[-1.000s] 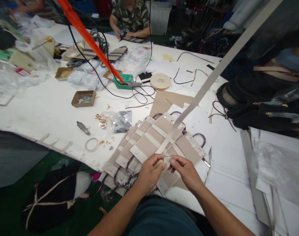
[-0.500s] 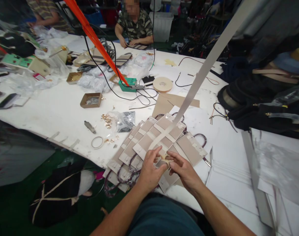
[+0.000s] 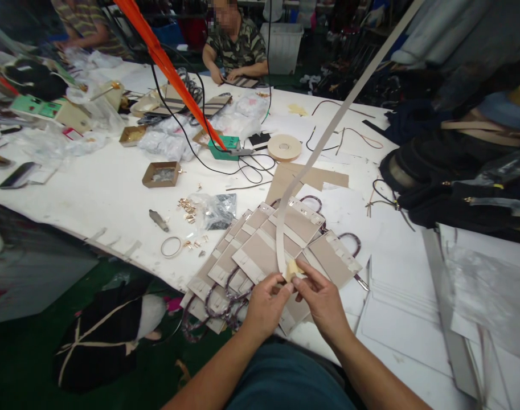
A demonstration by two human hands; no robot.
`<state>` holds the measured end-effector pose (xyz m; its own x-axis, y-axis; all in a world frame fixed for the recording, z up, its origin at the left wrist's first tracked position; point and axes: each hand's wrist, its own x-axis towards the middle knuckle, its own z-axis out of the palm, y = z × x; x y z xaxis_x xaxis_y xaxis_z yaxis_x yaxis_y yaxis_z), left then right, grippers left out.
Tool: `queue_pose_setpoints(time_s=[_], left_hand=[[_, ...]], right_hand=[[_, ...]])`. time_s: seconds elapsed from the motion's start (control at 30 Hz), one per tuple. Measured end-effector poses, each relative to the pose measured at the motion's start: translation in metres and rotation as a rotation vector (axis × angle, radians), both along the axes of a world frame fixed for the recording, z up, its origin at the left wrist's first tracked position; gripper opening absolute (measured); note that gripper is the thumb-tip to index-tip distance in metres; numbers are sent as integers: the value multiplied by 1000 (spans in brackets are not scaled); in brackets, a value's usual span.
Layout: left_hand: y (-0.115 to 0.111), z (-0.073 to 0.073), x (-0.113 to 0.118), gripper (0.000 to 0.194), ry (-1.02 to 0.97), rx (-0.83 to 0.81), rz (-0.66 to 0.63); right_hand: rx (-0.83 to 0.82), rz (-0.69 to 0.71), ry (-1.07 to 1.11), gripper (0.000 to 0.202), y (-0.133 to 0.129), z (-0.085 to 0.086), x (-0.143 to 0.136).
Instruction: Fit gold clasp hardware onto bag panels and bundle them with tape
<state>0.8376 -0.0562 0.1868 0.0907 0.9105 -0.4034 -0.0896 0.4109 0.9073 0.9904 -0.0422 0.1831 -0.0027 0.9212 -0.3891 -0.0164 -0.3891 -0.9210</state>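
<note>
A long off-white strap (image 3: 280,242) hangs down from the upper right, curving to its lower end, where the fingertips of my left hand (image 3: 266,307) pinch it. My right hand (image 3: 323,299) is closed on a small pale-yellow piece (image 3: 292,269), which looks like peeled backing paper. The two hands nearly touch. Beneath and beyond them lies a fanned stack of beige flat panels (image 3: 260,256) with pale bands and dark, plastic-wrapped loop handles (image 3: 351,242). My fingers hide part of the strap's end.
Left of the panels lie gold metal fittings (image 3: 187,210), a plastic bag (image 3: 217,210) and a ring of tape (image 3: 171,246). Farther back are a tape roll (image 3: 284,147), a green box (image 3: 224,147) and an orange strip (image 3: 170,74). White sheets (image 3: 405,324) lie right. A co-worker (image 3: 236,51) sits opposite.
The strap has gone from straight and taut to slack and curved, its lower end shifting right. The yellow piece now stands up from my right fingers, and my left fingers have closed together.
</note>
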Motion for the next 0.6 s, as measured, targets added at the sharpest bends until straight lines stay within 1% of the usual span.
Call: queue_pose_setpoints(time_s=[0.07, 0.13, 0.2, 0.27, 0.4, 0.47, 0.53, 0.6], left_hand=[[4, -6, 0, 33, -4, -36, 99], [9, -10, -2, 34, -4, -56, 175], [13, -12, -4, 37, -13, -81, 224], [15, -13, -5, 39, -60, -100, 246], [16, -13, -4, 38, -229, -122, 249], [17, -14, -5, 37, -252, -129, 240], [18, -16, -8, 36, -229, -109, 214], [20, -20, -13, 38, -214, -84, 179]], right_hand=[[112, 13, -108, 55, -7, 2, 0], [289, 37, -236, 41, -13, 2, 2], [447, 98, -320, 29, -17, -1, 4], [528, 176, -346, 27, -19, -4, 4], [551, 240, -354, 25, -18, -7, -1], [518, 230, -341, 18, -16, -6, 0], [441, 183, -334, 16, -11, -5, 5], [315, 73, -326, 25, -3, -5, 14]])
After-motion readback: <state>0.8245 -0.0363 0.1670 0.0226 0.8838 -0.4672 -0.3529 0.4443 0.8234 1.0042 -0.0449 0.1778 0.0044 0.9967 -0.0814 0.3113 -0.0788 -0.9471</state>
